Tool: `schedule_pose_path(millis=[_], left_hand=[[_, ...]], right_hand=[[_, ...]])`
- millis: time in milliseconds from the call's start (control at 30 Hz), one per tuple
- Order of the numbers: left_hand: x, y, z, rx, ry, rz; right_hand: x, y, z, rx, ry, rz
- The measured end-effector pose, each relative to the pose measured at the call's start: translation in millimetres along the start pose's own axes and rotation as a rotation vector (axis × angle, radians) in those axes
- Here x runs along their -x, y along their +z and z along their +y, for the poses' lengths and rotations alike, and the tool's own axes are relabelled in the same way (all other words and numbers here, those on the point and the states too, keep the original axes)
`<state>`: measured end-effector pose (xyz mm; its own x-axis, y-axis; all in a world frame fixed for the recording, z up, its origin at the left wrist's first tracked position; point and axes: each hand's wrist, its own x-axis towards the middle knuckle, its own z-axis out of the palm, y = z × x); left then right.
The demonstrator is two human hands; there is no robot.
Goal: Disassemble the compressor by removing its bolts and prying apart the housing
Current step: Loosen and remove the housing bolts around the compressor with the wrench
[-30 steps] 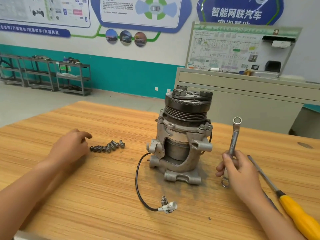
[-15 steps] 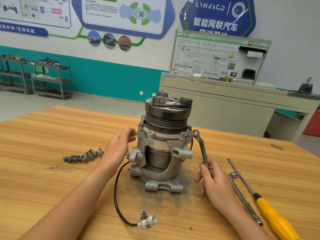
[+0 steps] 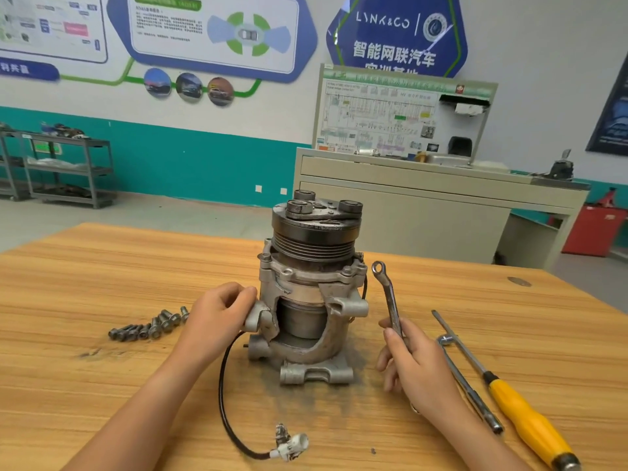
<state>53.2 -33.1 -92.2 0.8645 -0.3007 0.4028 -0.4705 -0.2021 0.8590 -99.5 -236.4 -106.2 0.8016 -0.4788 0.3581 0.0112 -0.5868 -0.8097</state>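
The compressor stands upright at mid-frame on the counter, loose bolts in a row to its left, so bolt removal seems to be the step in hand. The left grip curls round a housing lug, and the right grip is clamped on a ring wrench raised beside the upper flange; next, I judge, the ring must seat on a flange bolt. A blue sign at upper right reads "LYNK&CO" above "智能网联汽车".

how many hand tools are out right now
3: a ring spanner held in the right hand, a T-handle wrench and a yellow-handled screwdriver lying on the table right of it. None seems hidden.
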Motion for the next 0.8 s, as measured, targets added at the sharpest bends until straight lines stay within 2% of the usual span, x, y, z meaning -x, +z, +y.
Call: schedule_pose_path(millis=[100,200,300,400,567,667,800], left_hand=[[-2,-3,0,0.017,0.013,-0.024],[0,-10,2,0.047,0.040,-0.104],[4,-18,5,0.106,0.085,-0.261],[7,-24,9,0.110,0.096,-0.331],[10,-20,9,-0.036,0.151,-0.270],[11,-17,7,-0.102,0.227,-0.211],[13,-16,7,-0.093,0.237,-0.207]], right_hand=[[-3,-7,-10,-0.019,0.008,0.037],[1,-18,-23,0.117,-0.050,0.059],[12,-31,-39,0.461,-0.134,0.009],[20,-42,-60,0.899,-0.149,0.003],[17,-50,-89,1.235,-0.119,-0.003],[13,-54,-110,1.377,-0.099,-0.091],[17,-40,-136,1.573,-0.107,-0.186]])
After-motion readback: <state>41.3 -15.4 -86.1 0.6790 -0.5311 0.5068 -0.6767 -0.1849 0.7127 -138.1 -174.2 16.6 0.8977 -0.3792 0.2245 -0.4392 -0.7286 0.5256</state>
